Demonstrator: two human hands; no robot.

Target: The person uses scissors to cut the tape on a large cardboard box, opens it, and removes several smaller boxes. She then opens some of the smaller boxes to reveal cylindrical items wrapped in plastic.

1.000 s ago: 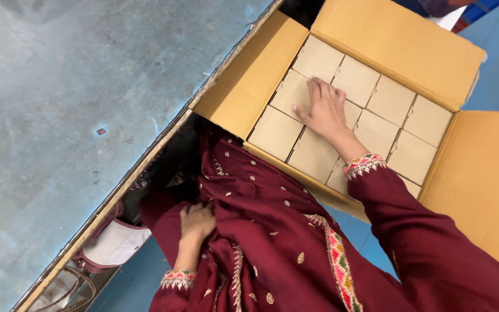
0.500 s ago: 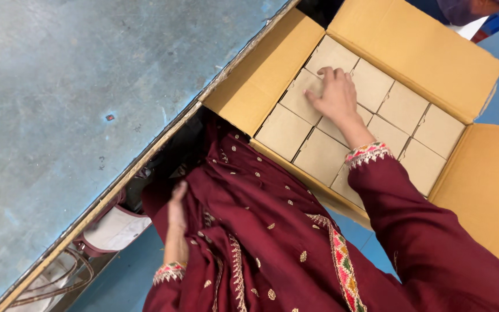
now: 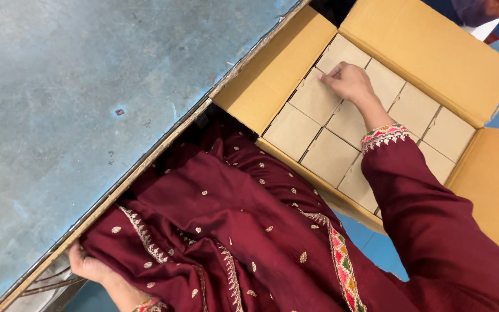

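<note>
The right hand [image 3: 350, 84] stretches forward on a straight arm, palm down, fingers curled with the tips pressing down. The left hand [image 3: 88, 267] sits low and close, fingers curled, partly hidden by cloth.

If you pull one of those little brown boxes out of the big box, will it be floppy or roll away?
Probably not floppy: each small brown box looks like stiff cardboard with flat faces and straight edges. It likely won't roll, since it is square-sided. It may be hard to lift out, because the boxes sit tightly packed in the open carton; the right hand rests its fingertips at a seam.
</note>
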